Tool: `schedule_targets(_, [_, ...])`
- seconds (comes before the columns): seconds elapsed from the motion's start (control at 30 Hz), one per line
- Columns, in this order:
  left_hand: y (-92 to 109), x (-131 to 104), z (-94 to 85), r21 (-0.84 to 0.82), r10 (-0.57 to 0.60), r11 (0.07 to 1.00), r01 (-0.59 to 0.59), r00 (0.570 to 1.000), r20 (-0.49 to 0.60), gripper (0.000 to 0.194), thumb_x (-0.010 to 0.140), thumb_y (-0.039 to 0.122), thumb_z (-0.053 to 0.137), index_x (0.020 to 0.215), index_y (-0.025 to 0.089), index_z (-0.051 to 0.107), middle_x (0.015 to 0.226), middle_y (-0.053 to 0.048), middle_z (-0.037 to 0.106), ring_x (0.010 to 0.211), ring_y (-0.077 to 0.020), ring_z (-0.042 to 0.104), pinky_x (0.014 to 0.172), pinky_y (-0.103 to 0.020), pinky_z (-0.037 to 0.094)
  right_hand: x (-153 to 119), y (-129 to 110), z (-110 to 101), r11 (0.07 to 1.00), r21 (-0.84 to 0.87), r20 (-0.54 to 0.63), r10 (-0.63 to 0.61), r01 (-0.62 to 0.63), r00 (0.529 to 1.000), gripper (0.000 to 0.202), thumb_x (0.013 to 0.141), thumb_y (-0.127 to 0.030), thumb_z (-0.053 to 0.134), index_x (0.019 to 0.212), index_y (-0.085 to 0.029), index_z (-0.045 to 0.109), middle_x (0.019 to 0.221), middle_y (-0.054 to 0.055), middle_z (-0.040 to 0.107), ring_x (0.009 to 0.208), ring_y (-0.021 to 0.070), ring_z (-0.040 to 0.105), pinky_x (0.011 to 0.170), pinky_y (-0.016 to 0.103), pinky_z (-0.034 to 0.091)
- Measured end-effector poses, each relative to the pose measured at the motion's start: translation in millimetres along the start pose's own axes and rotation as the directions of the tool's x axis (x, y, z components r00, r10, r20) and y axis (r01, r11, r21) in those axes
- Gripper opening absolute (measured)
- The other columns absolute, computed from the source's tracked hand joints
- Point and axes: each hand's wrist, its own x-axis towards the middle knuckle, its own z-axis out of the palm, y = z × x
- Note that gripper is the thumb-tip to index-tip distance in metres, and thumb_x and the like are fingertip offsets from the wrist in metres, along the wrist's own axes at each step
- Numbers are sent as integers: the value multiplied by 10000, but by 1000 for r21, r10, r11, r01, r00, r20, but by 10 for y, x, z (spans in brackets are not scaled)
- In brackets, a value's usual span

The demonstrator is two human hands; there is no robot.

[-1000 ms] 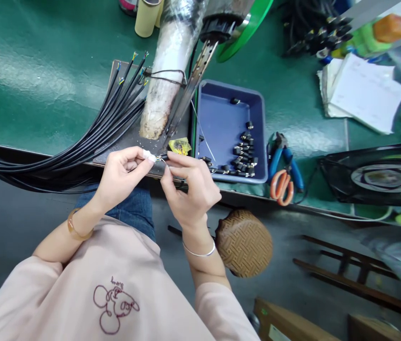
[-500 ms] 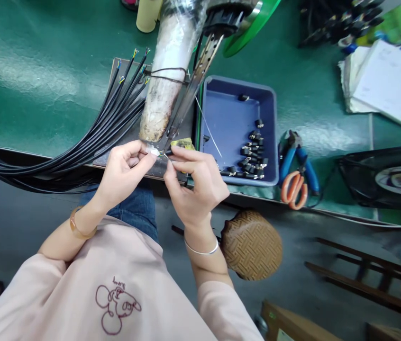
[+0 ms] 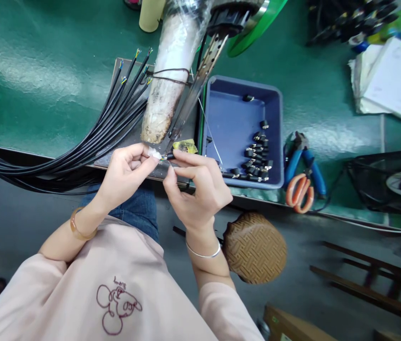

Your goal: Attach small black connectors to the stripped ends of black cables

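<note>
Between the thumb and fingers of my left hand (image 3: 124,175) is a small white piece (image 3: 155,154), its kind unclear. My right hand (image 3: 200,184) is closed in a pinch around a short black piece (image 3: 168,156), with thin coloured wires running between it and the white piece. Most of the black piece is covered by my fingers. Just above both hands, the long metal shaft of a soldering iron (image 3: 200,71) slants down. Beside it, the mouth of a plastic-wrapped white pipe (image 3: 167,94) hangs close over my fingertips. A yellow sponge (image 3: 185,146) lies behind my right fingers.
Black cables (image 3: 90,151) with stripped coloured ends lie at the left. A blue tray (image 3: 234,123) holds several black connectors (image 3: 257,154). Blue-handled cutters (image 3: 307,161) and orange-handled scissors (image 3: 299,193) lie right of it. A woven-top stool (image 3: 255,246) stands below the table edge.
The fingertips of both hands have lowered slightly from the iron's tip, and the black piece shows more clearly. The whole view has shifted a little.
</note>
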Motion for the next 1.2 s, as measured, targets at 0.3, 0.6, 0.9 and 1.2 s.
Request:
schedule_targets(0.3, [4, 0, 9, 29, -13, 999, 13, 1000, -12, 324, 730, 373, 821, 647, 154, 598, 561, 46, 514, 515, -61, 434, 513, -194, 410, -10, 14, 0, 1000, 27, -12, 1, 0, 1000, 153, 870, -107, 655, 839, -241, 586, 963, 31, 785, 836, 166, 756, 763, 285, 617])
schedule_targets(0.6, [44, 0, 10, -8, 18, 1000, -18, 1000, -8, 304, 761, 363, 810, 679, 153, 606, 572, 54, 522, 530, -64, 483, 548, -199, 433, 57, 16, 38, 1000, -6, -32, -27, 27, 999, 139, 880, -110, 671, 852, -237, 623, 957, 28, 779, 827, 161, 759, 742, 278, 629])
schedule_targets(0.9, [-21, -18, -15, -13, -25, 1000, 25, 1000, -15, 305, 710, 347, 848, 678, 137, 629, 611, 36, 553, 536, -57, 464, 520, -193, 405, 0, 16, 11, 998, 17, -26, -53, 54, 998, 193, 851, -70, 661, 838, -237, 566, 919, 41, 781, 782, 144, 751, 696, 241, 608])
schedule_targets(1.2, [-64, -32, 1, -18, 12, 1000, -13, 999, -43, 284, 663, 300, 883, 695, 117, 668, 658, 18, 623, 580, -63, 535, 568, -182, 453, 3, 9, 1, 998, 59, -36, 19, -17, 999, 176, 858, -86, 682, 836, -231, 584, 906, 15, 768, 819, 151, 743, 738, 265, 599])
